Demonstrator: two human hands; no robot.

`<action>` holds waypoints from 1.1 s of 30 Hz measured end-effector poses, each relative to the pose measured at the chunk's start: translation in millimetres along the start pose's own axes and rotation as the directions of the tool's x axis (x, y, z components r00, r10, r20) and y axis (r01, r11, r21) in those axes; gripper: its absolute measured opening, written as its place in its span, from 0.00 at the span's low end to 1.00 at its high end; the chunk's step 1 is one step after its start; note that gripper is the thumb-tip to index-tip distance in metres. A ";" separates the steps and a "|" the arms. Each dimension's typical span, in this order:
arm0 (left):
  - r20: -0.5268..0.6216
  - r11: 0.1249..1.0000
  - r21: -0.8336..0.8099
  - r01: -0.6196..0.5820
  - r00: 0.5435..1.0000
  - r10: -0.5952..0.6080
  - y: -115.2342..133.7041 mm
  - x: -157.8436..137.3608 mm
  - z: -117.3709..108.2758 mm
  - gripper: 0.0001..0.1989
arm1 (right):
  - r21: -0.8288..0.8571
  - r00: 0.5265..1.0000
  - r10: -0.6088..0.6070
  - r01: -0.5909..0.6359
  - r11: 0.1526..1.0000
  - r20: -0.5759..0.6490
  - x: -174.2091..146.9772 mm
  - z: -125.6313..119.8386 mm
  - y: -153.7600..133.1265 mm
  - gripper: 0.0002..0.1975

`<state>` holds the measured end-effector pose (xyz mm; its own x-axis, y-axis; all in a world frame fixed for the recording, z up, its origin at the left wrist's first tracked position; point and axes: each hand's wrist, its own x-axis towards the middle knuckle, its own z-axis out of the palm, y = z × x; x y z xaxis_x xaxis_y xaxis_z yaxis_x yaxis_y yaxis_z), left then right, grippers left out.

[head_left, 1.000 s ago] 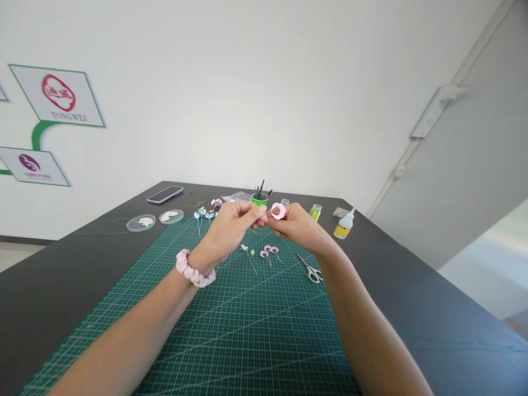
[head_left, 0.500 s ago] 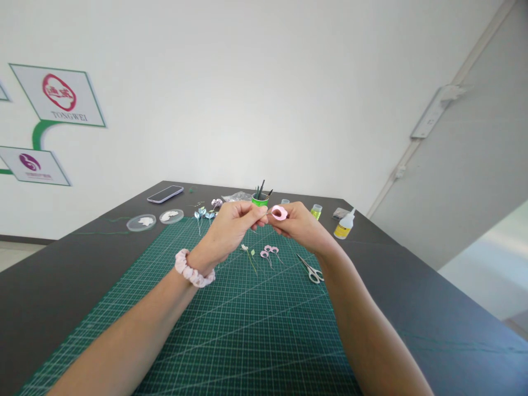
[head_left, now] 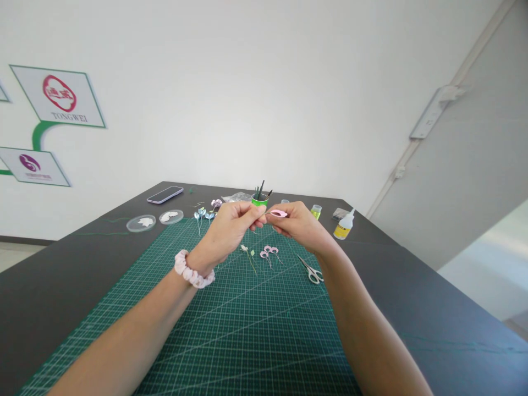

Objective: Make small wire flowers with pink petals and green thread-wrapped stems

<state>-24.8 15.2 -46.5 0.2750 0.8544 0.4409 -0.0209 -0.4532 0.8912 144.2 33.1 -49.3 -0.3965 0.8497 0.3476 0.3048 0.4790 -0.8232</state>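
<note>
A small pink petal (head_left: 279, 213) on a thin stem is held in the air between my two hands. My left hand (head_left: 237, 223), with a pale pink scrunchie (head_left: 193, 269) at the wrist, pinches the stem. My right hand (head_left: 299, 224) is closed on the petal's base, its thumb and finger close to the left fingertips. The petal shows nearly edge-on. Below, on the green cutting mat (head_left: 247, 324), lie several pink wired petals (head_left: 268, 252) and a white bud with a green stem (head_left: 249, 256). White-handled scissors (head_left: 312, 271) rest by my right forearm.
Behind my hands stands a green pot (head_left: 259, 200) with tools. To the right are a glue bottle (head_left: 345, 225) and a small yellow-green jar (head_left: 315, 212). Leftward are blue wired pieces (head_left: 200, 213), two shallow dishes (head_left: 141, 223) with white bits, and a phone (head_left: 165, 194).
The pink petal has turned between my fingers, from showing its open, rounded face to a narrow edge-on view. My hands have stayed in nearly the same place.
</note>
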 end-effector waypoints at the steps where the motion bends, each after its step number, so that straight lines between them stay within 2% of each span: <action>1: 0.002 1.000 -0.001 0.002 1.000 -0.002 0.2 -0.1 0.1 0.15 | -0.004 1.000 0.003 -0.004 1.000 -0.008 0.1 0.0 -0.5 0.15; 16: 0.117 0.991 0.130 0.035 0.992 -0.051 0.4 -1.0 -4.1 0.14 | 0.105 0.993 0.038 -0.026 0.994 -0.111 0.3 -0.3 -1.8 0.10; 24: 0.143 0.966 0.257 0.026 0.988 -0.065 -3.5 0.4 -6.4 0.15 | 0.068 0.980 -0.027 0.041 0.997 -0.196 -3.5 -4.1 -7.5 0.08; 33: 0.083 0.925 0.376 0.046 0.993 -0.083 -3.4 -0.3 -8.5 0.15 | 0.000 0.954 -0.120 0.125 0.992 -0.274 -10.3 -3.6 -20.7 0.07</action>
<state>-33.1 18.7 -48.8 0.3544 0.8652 0.3547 0.3549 -0.4754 0.8050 145.2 15.2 -34.2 -0.1774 0.8139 0.5533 0.2527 0.5810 -0.7737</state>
